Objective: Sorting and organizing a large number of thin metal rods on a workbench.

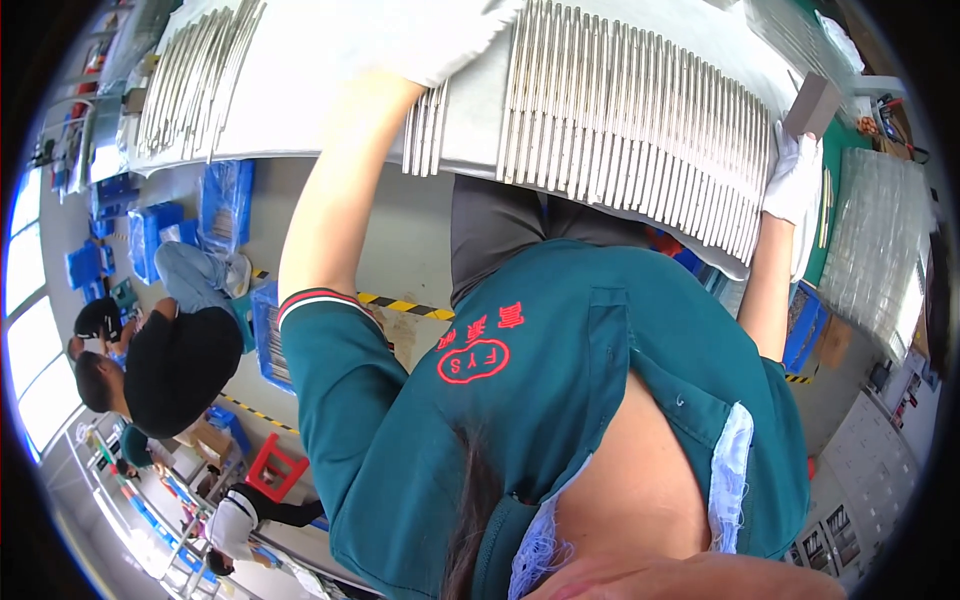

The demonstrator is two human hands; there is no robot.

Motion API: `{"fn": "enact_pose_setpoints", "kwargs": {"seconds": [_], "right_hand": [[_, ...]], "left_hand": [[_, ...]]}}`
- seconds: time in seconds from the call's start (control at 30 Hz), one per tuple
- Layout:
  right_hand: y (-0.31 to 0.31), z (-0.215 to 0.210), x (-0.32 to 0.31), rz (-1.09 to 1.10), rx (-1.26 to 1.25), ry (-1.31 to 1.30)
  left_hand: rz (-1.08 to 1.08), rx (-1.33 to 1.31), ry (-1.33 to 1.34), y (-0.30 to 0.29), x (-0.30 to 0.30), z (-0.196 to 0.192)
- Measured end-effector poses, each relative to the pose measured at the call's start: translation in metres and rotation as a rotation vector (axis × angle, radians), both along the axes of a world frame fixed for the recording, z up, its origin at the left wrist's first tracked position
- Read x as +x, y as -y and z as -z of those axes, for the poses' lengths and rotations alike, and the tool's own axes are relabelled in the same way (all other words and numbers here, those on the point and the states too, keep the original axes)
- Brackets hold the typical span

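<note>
My left hand (448,42), in a white glove, reaches across the tabletop at the upper edge. Its fingers look stretched out beside the long row of thin metal rods (630,120), partly cut off by the frame and washed out by glare. Below that wrist lies a small group of similar rods (425,132). At the right end of the row, my right hand (793,175), also gloved in white, grips a grey-brown rectangular block (813,105) that stands up past the fingertips. Whether the block touches the rods, I cannot tell.
More metal rods (195,85) lie at the left of the white-covered table (290,90). Clear plastic sheeting (875,240) covers something at the right. Blue crates (225,205) stand on the floor at left. Other people, one in a black top (185,365), are seated farther off.
</note>
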State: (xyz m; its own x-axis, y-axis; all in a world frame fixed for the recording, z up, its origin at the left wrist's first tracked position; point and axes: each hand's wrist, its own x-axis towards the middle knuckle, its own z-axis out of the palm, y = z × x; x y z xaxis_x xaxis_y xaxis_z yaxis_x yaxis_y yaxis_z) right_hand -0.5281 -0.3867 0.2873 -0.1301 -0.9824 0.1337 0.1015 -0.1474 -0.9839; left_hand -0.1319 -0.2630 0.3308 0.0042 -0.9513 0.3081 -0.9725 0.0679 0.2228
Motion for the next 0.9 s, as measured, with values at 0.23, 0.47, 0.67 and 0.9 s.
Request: {"fn": "enact_pose_setpoints", "kwargs": {"seconds": [0.23, 0.47, 0.67, 0.9], "right_hand": [[-0.001, 0.002, 0.000, -0.026, -0.024, 0.013], [0.002, 0.005, -0.002, -0.018, -0.032, 0.037], [-0.002, -0.001, 0.001, -0.026, -0.023, 0.004], [0.000, 0.002, 0.000, -0.019, -0.027, 0.015]], "left_hand": [[0.218, 0.024, -0.033, 0.033, -0.066, 0.002], [0.225, -0.039, 0.148, 0.030, -0.038, 0.029], [0.293, -0.152, 0.144, 0.017, -0.003, 0.035], [0.305, -0.115, 0.259, 0.026, -0.036, 0.023]]}}
